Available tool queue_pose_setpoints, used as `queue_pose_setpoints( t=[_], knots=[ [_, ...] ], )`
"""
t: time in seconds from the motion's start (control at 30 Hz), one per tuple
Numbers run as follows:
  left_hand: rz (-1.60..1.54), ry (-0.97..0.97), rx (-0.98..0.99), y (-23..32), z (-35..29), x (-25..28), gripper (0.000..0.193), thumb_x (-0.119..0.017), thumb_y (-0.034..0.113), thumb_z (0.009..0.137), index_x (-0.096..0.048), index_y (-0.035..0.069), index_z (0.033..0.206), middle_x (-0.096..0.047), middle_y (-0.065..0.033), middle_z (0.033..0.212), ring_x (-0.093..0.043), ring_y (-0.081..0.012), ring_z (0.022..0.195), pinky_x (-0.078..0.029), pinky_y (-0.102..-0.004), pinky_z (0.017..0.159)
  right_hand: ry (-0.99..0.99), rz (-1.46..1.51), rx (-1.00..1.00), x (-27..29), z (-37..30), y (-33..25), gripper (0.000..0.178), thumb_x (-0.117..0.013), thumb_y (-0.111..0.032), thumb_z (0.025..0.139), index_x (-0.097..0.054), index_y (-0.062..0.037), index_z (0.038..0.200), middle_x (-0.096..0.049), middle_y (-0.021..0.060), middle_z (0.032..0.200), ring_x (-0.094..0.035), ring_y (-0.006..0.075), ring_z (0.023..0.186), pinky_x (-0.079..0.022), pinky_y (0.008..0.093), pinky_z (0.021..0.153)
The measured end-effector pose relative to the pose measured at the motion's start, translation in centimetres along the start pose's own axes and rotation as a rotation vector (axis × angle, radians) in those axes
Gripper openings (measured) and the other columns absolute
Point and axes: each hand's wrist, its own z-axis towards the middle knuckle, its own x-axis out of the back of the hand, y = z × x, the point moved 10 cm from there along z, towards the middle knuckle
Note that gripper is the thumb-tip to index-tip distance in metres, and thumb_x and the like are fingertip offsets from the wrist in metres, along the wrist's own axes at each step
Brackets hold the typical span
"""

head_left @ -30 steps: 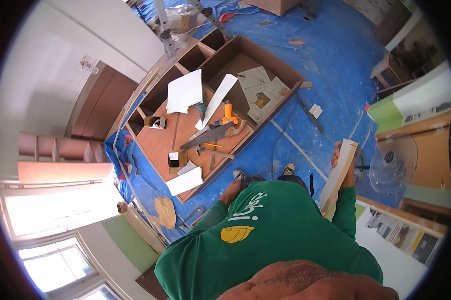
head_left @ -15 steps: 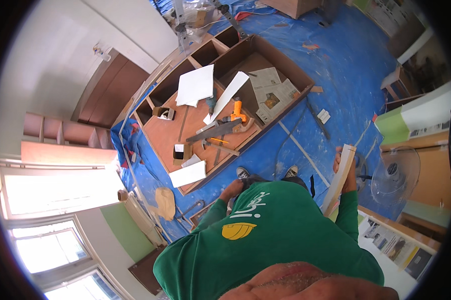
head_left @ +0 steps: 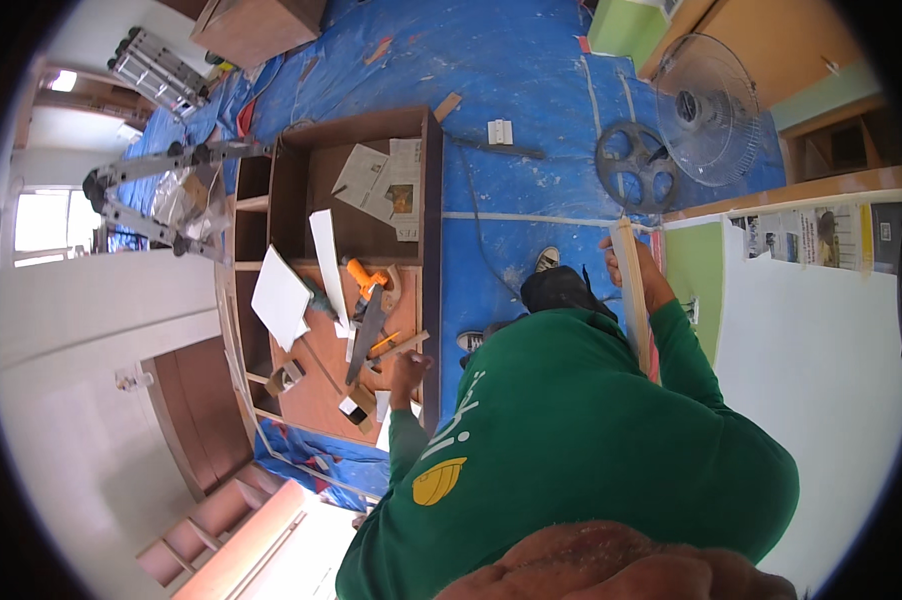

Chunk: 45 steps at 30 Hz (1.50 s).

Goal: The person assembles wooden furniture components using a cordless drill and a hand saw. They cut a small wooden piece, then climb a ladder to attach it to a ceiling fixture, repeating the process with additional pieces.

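Note:
My right hand point(head_left: 655, 280) is closed around a long pale wooden strip point(head_left: 629, 285), which slants down along my right side. My left hand point(head_left: 409, 375) is over the near edge of a brown cabinet frame point(head_left: 431, 190) lying on the floor; its fingers are loosely bent, with nothing visible in them. Beside that hand, on the cabinet's wood panel, lie a handsaw point(head_left: 367, 335), a yellow pencil point(head_left: 385, 343) and a small open box point(head_left: 357, 408). An orange power tool point(head_left: 367, 278) and a dark green drill point(head_left: 319, 303) lie farther off, by white sheets point(head_left: 281, 297).
Blue sheeting point(head_left: 511, 80) covers the floor. A standing fan point(head_left: 706, 110) with a round dark base point(head_left: 636, 167) is at the right. A folding ladder point(head_left: 176, 160) stands at the left. Newspaper point(head_left: 381, 190) lies inside the cabinet. A white panel point(head_left: 821, 370) runs along my right.
My view has turned rightward, so the cabinet now lies to my left. My left hand has come from beside my legs to the cabinet's edge. The wooden strip stays in my right hand.

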Motion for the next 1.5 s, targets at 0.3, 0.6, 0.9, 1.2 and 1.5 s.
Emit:
queue_pose_setpoints(
  t=[0.3, 0.6, 0.9, 1.2, 1.5],
  knots=[
    [-0.449, 0.149, -0.115, 17.9, 7.8, 6.9, 0.035, -0.055, 0.029, 0.105, -0.065, -0.002, 0.118, -0.072, -0.0139, 0.108, -0.073, -0.0238, 0.097, -0.062, -0.0367, 0.080, -0.069, 0.162, 0.122, 3.0, 3.9, -10.3, 0.053, -0.047, -0.053, 0.108, -0.061, -0.0018, 0.109, -0.052, -0.0001, 0.064, -0.048, 0.0114, 0.043, -0.040, 0.0263, 0.038],
    [-0.627, -0.157, -0.416, 43.7, 13.7, 4.1, 0.028, -0.049, 0.022, 0.112, -0.059, -0.002, 0.120, -0.063, -0.0154, 0.127, -0.070, -0.0304, 0.115, -0.061, -0.0399, 0.095, -0.084, 0.136, 0.031, 2.5, 8.7, -13.4, 0.057, -0.047, -0.057, 0.108, -0.062, -0.0020, 0.110, -0.052, 0.0005, 0.064, -0.046, 0.0117, 0.042, -0.037, 0.0271, 0.038],
    [-0.282, -0.347, -0.715, 56.4, 31.2, 7.1, 0.038, -0.047, 0.036, 0.113, -0.058, 0.000, 0.123, -0.063, -0.0154, 0.129, -0.066, -0.0312, 0.121, -0.059, -0.0425, 0.096, 0.077, 0.055, 0.021, -1.2, 15.4, -23.5, 0.061, -0.044, -0.063, 0.108, -0.064, -0.0051, 0.104, -0.047, -0.0016, 0.060, -0.041, 0.0092, 0.042, -0.031, 0.0252, 0.037],
    [-1.511, -0.934, -0.460, 76.0, 35.2, 19.3, 0.061, -0.035, 0.060, 0.110, -0.064, 0.007, 0.116, -0.064, -0.0161, 0.134, -0.055, -0.0385, 0.135, -0.045, -0.0543, 0.113, 0.009, -0.004, 0.192, -12.4, 23.0, -38.9, 0.059, -0.043, -0.057, 0.110, -0.062, -0.0014, 0.109, -0.051, 0.0005, 0.067, -0.049, 0.0114, 0.045, -0.040, 0.0241, 0.040],
    [-1.415, -0.753, -0.407, 80.7, 39.7, 22.5, 0.075, -0.034, 0.067, 0.108, -0.052, 0.001, 0.139, -0.053, -0.0249, 0.148, -0.050, -0.0414, 0.141, -0.044, -0.0550, 0.115, 0.267, -0.399, 0.162, -13.2, 36.7, -48.9, 0.062, -0.047, -0.055, 0.110, -0.066, 0.0027, 0.122, -0.071, 0.0075, 0.098, -0.067, 0.0146, 0.078, -0.057, 0.0306, 0.071]
  ],
)
